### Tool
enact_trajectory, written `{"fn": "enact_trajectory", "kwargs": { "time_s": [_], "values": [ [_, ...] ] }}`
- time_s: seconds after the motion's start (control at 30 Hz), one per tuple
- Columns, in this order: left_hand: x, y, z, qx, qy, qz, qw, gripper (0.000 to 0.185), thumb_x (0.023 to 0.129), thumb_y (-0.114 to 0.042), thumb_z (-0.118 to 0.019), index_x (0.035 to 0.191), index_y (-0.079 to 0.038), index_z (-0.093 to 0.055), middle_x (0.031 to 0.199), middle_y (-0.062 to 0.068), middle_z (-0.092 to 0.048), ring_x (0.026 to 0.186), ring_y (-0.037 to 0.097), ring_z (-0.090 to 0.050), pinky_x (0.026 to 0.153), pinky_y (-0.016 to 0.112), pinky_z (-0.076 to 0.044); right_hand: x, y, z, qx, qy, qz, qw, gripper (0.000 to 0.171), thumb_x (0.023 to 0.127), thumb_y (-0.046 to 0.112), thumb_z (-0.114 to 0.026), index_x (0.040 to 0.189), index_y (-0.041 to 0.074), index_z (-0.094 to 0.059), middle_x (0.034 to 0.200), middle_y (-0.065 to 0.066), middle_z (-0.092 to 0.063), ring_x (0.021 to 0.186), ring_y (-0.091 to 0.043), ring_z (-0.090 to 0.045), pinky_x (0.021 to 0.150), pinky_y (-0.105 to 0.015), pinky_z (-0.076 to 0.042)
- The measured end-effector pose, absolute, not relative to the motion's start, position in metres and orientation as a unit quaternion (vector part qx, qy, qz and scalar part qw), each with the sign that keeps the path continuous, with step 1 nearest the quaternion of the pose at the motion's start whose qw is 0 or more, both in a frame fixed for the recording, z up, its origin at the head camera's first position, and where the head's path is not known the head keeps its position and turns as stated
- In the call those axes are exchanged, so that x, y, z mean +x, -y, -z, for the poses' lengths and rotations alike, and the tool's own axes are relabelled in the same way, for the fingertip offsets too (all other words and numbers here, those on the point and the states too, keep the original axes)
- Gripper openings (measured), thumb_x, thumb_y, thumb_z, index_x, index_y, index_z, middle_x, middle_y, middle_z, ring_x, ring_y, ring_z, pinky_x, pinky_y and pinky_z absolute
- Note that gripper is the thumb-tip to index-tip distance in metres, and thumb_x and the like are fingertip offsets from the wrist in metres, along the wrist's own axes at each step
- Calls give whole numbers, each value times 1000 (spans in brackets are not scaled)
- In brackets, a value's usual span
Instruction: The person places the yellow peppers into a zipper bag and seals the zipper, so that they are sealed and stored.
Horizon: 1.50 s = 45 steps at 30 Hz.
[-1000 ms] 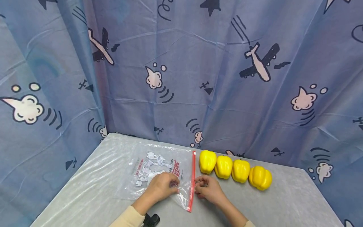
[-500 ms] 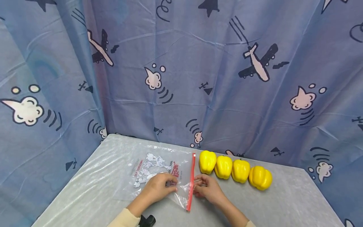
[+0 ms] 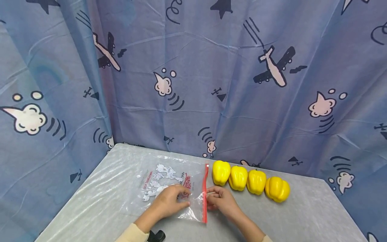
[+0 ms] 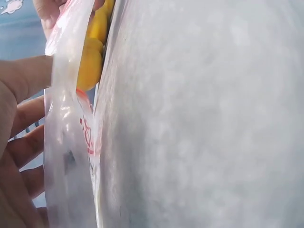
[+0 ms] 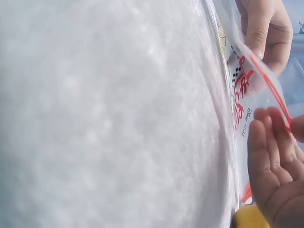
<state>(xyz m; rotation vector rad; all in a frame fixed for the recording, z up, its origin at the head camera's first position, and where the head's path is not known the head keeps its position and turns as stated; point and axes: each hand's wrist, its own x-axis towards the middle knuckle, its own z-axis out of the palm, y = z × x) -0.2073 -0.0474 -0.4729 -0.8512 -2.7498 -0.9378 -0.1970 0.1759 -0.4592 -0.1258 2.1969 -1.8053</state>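
A clear zip bag [image 3: 193, 215] with printed cartoon figures and a red zip strip lies flat, its mouth to the right. My left hand [image 3: 170, 200] holds its upper film near the front, thumb and fingers bent toward each other. In the left wrist view that film [image 4: 66, 142] stands raised off the lower layer, the fingers [image 4: 31, 147] against it. My right hand [image 3: 223, 201] pinches the mouth's edge at the red strip [image 3: 205, 201]. In the right wrist view its thumb [image 5: 297, 128] meets the red edge, the other fingers [image 5: 275, 152] stretched beside the film.
Several yellow bell peppers [image 3: 239, 178] stand in a row right of the bag, close behind my right hand. The grey-white table [image 3: 290, 220] ends at a blue curtain [image 3: 193, 101] printed with planes. A black object [image 3: 156, 236] shows by my left sleeve.
My left hand has shifted slightly left. The red strip has bent near my right fingers, and its front end has swung a little to the right. The peppers have not moved.
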Motion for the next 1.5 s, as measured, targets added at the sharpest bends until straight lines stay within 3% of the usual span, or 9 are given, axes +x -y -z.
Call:
{"fn": "enact_trajectory", "kwargs": {
  "time_s": [0.4,0.73,1.0,1.33,1.5],
  "values": [
    [-201,32,472,-315,905,273,88,48,70,-44,-66,112,-23,-57,115,-6,-57,103,10,-53,90,30,-43,-194,-174,460,-39,-762,630,146,32,76,2,-55,106,-9,-51,76,-14,-66,63,-16,-63,63,-38,-54],
    [-201,32,474,-308,900,298,80,35,74,-36,-65,106,-24,-61,106,-8,-61,85,7,-57,75,24,-48,-192,-172,461,-48,-746,642,170,34,79,5,-55,109,-10,-50,78,-10,-66,64,-15,-62,65,-36,-54],
    [-203,32,475,-324,893,304,66,30,81,-28,-59,109,-18,-62,111,-6,-61,107,11,-54,93,30,-42,-188,-170,445,-40,-731,649,209,27,87,8,-49,104,-12,-55,79,-8,-65,67,-16,-61,68,-37,-53],
    [-206,32,475,-329,896,287,86,26,83,-29,-57,106,-20,-64,108,-8,-62,103,9,-56,90,28,-44,-195,-170,455,-36,-722,661,203,32,86,16,-53,104,-11,-54,76,-5,-64,65,-16,-61,67,-36,-54],
    [-207,32,474,-329,895,287,88,26,82,-29,-58,106,-20,-64,108,-7,-63,104,10,-56,90,29,-44,-200,-170,457,-25,-739,651,171,34,84,17,-56,107,-8,-50,76,-7,-65,66,-20,-63,66,-37,-54]
  ]
}}
